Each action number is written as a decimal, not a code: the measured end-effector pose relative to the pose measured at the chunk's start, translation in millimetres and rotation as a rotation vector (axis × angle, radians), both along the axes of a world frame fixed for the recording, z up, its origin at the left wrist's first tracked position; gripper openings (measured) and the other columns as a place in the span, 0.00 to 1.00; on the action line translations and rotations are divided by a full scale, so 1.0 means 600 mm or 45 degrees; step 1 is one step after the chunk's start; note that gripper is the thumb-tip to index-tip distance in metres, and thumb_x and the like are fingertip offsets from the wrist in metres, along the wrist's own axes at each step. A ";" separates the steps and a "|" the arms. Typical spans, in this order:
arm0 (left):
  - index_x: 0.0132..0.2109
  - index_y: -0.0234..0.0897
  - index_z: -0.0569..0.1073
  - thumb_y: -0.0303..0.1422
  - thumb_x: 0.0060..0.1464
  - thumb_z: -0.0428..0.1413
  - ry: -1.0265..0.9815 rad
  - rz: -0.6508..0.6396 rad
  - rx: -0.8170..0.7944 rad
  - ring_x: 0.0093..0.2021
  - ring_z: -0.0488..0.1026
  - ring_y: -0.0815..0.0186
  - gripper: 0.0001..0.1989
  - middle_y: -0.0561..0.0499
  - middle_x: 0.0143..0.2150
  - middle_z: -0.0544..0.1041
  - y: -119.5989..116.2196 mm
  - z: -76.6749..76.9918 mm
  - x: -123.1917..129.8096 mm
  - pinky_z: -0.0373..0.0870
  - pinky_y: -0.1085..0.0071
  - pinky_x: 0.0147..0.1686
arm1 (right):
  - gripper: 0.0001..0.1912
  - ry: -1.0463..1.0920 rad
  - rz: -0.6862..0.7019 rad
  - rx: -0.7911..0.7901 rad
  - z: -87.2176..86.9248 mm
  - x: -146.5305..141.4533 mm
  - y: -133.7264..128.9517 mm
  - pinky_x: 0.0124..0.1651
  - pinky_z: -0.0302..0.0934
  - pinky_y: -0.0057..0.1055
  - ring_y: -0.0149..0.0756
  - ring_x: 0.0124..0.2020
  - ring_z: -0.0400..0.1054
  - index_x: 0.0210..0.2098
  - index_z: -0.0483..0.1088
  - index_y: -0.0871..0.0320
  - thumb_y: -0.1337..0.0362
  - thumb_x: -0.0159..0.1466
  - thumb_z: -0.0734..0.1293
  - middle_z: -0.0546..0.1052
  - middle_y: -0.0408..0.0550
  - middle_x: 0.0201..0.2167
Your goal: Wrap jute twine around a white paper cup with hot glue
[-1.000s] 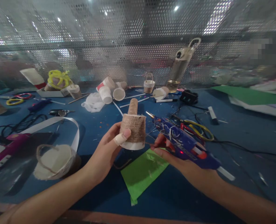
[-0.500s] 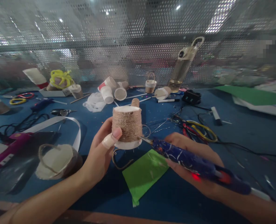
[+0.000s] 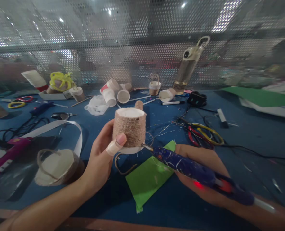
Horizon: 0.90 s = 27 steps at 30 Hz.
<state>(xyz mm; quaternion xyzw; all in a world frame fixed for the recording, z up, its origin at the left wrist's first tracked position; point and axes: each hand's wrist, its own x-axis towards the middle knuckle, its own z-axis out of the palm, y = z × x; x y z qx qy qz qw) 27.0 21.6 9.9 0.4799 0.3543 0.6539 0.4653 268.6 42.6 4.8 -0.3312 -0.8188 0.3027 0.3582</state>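
Observation:
My left hand (image 3: 105,150) grips a paper cup (image 3: 129,128) wrapped in rows of brown twine, its pale rim bare at the lower end. A bandage circles the left thumb, which presses on the twine. In my right hand (image 3: 205,160) is a dark blue hot glue gun (image 3: 188,165) with a red light glowing on its side. The gun's metal tip points left and meets or nearly meets the cup's lower right edge. A loose end of twine (image 3: 124,168) curls below the cup, beside a green paper piece (image 3: 149,179) on the table.
To the left stand a small basket with a twine handle (image 3: 57,166) and a magenta glue gun (image 3: 9,154). Pliers with red and yellow handles (image 3: 207,134) lie at right. Paper cups (image 3: 110,96), a tilted bottle (image 3: 187,69) and a black adapter (image 3: 197,98) sit along the back.
The cup in my left hand has shifted slightly left and tipped so more of its white top shows. The glue gun has moved slightly left and down with my right hand.

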 end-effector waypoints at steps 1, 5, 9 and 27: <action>0.52 0.43 0.76 0.36 0.60 0.57 0.001 -0.002 0.002 0.54 0.73 0.56 0.14 0.48 0.53 0.78 0.000 0.000 0.000 0.71 0.66 0.50 | 0.10 -0.013 -0.006 -0.005 0.001 0.000 -0.001 0.24 0.52 0.28 0.28 0.20 0.60 0.23 0.61 0.55 0.67 0.58 0.67 0.66 0.38 0.21; 0.54 0.43 0.76 0.36 0.60 0.57 -0.026 -0.015 0.004 0.55 0.73 0.54 0.15 0.47 0.54 0.78 -0.002 0.001 0.000 0.72 0.63 0.50 | 0.10 -0.056 -0.035 0.020 0.006 -0.001 -0.003 0.24 0.51 0.28 0.27 0.20 0.59 0.23 0.61 0.55 0.67 0.57 0.66 0.65 0.38 0.20; 0.55 0.44 0.76 0.36 0.60 0.57 -0.053 0.015 0.011 0.56 0.73 0.53 0.16 0.47 0.51 0.79 -0.003 0.001 0.000 0.73 0.62 0.48 | 0.11 -0.035 -0.078 0.058 0.012 -0.006 -0.004 0.23 0.49 0.26 0.25 0.19 0.55 0.22 0.58 0.55 0.68 0.58 0.65 0.63 0.36 0.19; 0.54 0.44 0.76 0.36 0.59 0.59 0.034 0.032 -0.018 0.54 0.73 0.58 0.16 0.49 0.56 0.77 -0.001 -0.002 0.000 0.70 0.66 0.52 | 0.10 -0.053 -0.017 0.073 0.006 -0.007 -0.006 0.26 0.54 0.24 0.25 0.20 0.60 0.23 0.62 0.56 0.73 0.55 0.67 0.66 0.34 0.20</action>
